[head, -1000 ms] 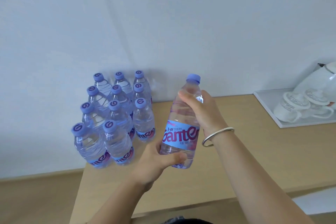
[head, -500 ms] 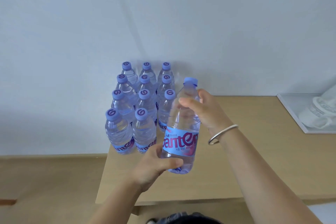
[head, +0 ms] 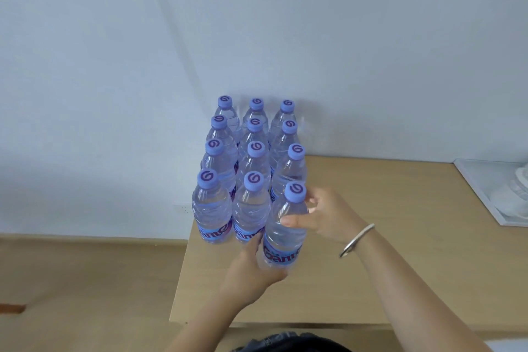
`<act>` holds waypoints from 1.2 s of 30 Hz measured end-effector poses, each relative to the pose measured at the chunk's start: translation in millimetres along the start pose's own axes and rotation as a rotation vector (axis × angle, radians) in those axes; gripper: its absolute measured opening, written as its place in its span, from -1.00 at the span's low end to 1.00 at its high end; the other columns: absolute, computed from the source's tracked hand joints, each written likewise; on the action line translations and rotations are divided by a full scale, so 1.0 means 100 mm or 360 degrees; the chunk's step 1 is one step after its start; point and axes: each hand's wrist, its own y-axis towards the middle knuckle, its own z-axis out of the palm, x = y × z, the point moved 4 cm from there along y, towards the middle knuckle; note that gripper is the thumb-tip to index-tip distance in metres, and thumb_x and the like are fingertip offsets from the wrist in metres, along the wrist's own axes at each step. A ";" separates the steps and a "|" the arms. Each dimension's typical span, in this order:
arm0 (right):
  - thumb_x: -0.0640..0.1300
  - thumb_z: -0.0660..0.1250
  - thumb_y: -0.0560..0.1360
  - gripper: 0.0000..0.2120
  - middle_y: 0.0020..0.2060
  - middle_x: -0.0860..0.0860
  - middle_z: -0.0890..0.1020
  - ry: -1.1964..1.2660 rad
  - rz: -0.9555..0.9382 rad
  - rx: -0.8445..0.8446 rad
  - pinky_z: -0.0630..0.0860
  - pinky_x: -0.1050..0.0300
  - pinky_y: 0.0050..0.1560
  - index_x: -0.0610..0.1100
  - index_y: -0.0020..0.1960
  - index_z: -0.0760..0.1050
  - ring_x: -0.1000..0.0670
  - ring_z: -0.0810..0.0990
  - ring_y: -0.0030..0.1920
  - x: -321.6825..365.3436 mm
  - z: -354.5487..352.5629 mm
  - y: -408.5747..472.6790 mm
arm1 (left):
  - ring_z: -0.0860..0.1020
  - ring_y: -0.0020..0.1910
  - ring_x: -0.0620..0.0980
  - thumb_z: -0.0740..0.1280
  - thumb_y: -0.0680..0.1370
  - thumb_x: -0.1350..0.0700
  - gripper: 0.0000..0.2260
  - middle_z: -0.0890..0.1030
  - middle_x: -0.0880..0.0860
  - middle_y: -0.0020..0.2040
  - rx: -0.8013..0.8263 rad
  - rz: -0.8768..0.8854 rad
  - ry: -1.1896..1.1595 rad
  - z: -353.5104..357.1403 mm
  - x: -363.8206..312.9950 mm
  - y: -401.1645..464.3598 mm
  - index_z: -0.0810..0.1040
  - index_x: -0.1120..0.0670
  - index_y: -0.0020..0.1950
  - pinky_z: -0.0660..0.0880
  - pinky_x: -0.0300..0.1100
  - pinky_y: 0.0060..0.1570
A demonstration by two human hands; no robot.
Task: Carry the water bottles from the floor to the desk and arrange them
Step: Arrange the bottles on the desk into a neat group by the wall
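White tray point(head: 480, 194) at far right edge, holding white crockery point(head: 514, 191), blurred. Pale wall point(head: 257, 23) behind tray. Wall socket point(head: 181, 208) low on wall, well left of tray.

White wall point(head: 114, 66), wooden floor point(head: 85, 280), light desk point(head: 400, 237)

The bottle point(head: 283, 226) I hold between both hands bears a blue label with purple letters reading "Gant", the rest turned away. The two front bottles point(head: 213, 208) beside it show partial purple lettering; every cap point(head: 295, 191) carries a swirl mark.

Twelve upright bottles point(head: 251, 180), desk point(head: 371, 266) corner
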 end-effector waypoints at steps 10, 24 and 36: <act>-0.19 0.55 0.25 -0.61 0.03 0.02 0.65 0.0149 -0.0055 -0.0248 0.50 0.11 0.11 0.03 0.04 0.56 0.07 0.59 0.06 -0.18 -0.01 0.16 | 0.56 -0.23 -0.01 0.46 0.27 0.12 -0.76 0.63 -0.02 -0.29 -0.0391 -0.0024 -0.0361 -0.79 0.10 -0.16 0.57 0.08 -0.09 0.49 -0.33 -0.22; 0.01 0.64 0.09 0.04 0.23 0.10 0.41 0.0305 0.0067 -0.0185 0.41 0.46 0.06 -0.04 0.40 0.13 0.39 0.44 0.15 -0.53 0.18 0.16 | 0.42 0.34 -0.06 0.59 0.06 -0.22 0.10 0.37 -0.05 0.43 -0.0153 0.0109 -0.0457 -1.15 0.11 0.41 0.12 -0.09 0.49 0.39 -0.03 0.29; -0.20 0.60 0.22 -0.09 0.13 0.26 0.50 0.0272 0.0147 -0.0112 0.40 0.53 -0.11 -0.01 0.42 0.17 0.43 0.50 -0.02 -0.80 0.30 0.16 | 0.58 0.12 -0.19 0.52 0.27 0.06 -0.28 0.60 -0.11 0.18 -0.0050 0.0221 -0.0448 -1.02 0.08 0.46 0.32 -0.03 0.39 0.52 -0.41 -0.07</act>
